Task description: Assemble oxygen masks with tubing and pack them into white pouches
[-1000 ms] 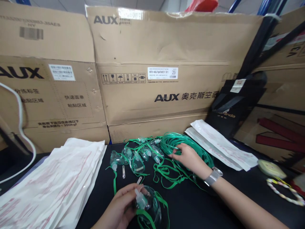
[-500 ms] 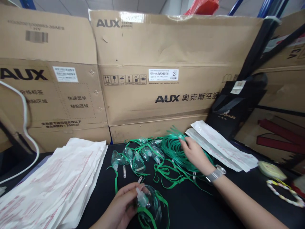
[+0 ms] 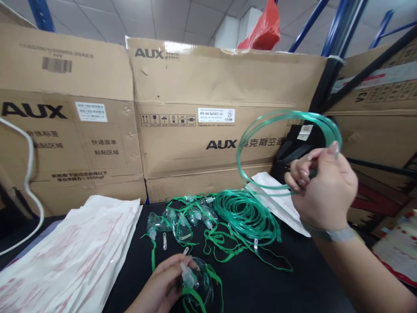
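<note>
My left hand [image 3: 167, 280] is closed on a clear oxygen mask [image 3: 203, 282] with a green elastic strap, low in front of me. Raised at the right, my right hand [image 3: 325, 187] grips a coil of green tubing [image 3: 257, 124], which loops out to the left above the table. Below it lies a pile of coiled green tubing [image 3: 247, 215]. Several more clear masks [image 3: 182, 228] with green straps are heaped to the left of that pile. Loose green straps [image 3: 224, 245] spread in front of the pile.
White printed pouches [image 3: 87, 243] are stacked on the left of the black table [image 3: 260, 287]; more white pouches [image 3: 289, 213] lie behind the raised hand. Large cardboard boxes [image 3: 182, 152] stand along the back. A white cable [image 3: 31, 174] hangs at the left.
My right hand has lifted a coil of green tubing off the pile, up and to the right. My left hand keeps hold of the mask. The view has tilted up a little.
</note>
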Available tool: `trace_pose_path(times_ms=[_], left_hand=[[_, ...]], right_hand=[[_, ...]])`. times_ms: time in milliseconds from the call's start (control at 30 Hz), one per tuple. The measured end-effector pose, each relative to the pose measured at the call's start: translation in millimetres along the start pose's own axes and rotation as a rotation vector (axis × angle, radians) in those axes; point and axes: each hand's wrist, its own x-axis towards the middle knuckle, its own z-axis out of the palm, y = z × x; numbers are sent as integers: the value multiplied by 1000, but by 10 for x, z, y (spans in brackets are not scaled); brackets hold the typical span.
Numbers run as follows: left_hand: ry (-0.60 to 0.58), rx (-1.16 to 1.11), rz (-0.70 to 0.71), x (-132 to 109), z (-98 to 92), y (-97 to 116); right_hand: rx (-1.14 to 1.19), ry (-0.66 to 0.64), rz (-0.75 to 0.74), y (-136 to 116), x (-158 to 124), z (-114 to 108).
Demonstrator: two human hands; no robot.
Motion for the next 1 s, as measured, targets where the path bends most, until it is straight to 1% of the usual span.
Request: trace_pose_path(times_ms=[67,133,200,233,300,333,400,467,533,567,600,700,733,800,833,900,1000], left_hand=[[-46,6,31,-26,-3,7],[-132,25,85,-48,-18,-1],[-252,54,125,-45,-44,-30],[-317,69,135,-32,-59,-51],[-425,87,144,10,-81,-95],[-453,92,152,34,-87,-113],[-457,94,166,74,-91,-134],[-398,72,126,98,-93,-142],[-322,21,38,114,-103,-149],[-286,-11,-3,123,-113,-154],[-257,-45,-28,131,-124,-161],[-218,-140,-42,152,-150,-174],[-208,-165,-48,154,-153,-174],[-197,-196,-55,149,-146,-165],[-198,-203,-46,142,-137,-158],[-204,-210,-13,125,-116,-146],[-199,-188,32,96,-86,-134]], right_hand=[[152,-50,215,-72,-102,55],[258,-98,457,-8,-252,82],[338,-143,665,176,-433,92],[365,-157,743,294,-529,93],[372,-137,858,539,-720,97],[368,-131,881,646,-811,100],[364,-126,902,800,-975,112],[368,-128,909,863,-1108,122],[318,-174,908,858,-1205,123],[244,-230,889,844,-1240,117],[136,-315,854,830,-1266,108],[-247,-602,710,816,-1308,69],[-333,-676,679,825,-1318,55],[-408,-763,670,852,-1341,34],[-407,-783,690,865,-1356,28],[-358,-814,805,876,-1383,28],[-223,-836,1090,843,-1388,59]])
